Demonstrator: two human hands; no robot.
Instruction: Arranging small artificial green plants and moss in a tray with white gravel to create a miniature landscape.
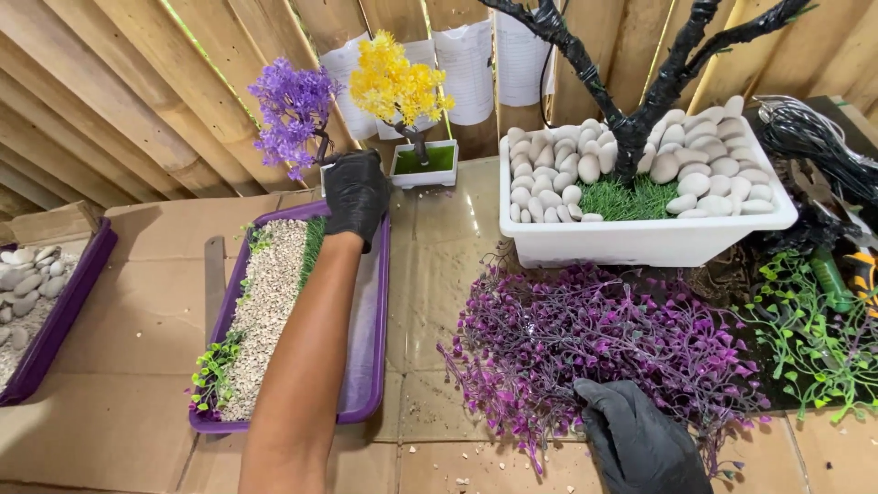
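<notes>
Right hand: right hand (640, 439), black-gloved, sits nearest the lens at the bottom edge, fingers curled and pressed down into the purple foliage, seemingly to pin it flat.
Purple foliage: heap of artificial purple sprigs (594, 343) spreads over the table in front of the white planter, touching it.
White planter: long white trough (640, 240) holds a dark wrapped tree trunk (631, 137), a patch of fake grass and pale pebbles (549, 174) packed round the trunk on both sides.
Purple tray: purple tray (373, 329) lies lengthwise under the outstretched forearm; a strip of fine gravel (265, 306) runs along its left half, edged with green sprigs, the right half bare.
Left hand: left hand (355, 190), also gloved, reaches straight out over the tray's far end, fingers closed together about the base of the purple miniature tree.
Purple miniature tree: purple miniature tree (293, 112) stands tilted at the tray's far end, just beside a yellow miniature tree (398, 87) in a small white pot.
Green sprigs: loose green plastic foliage (814, 352) lies at far right.
</notes>
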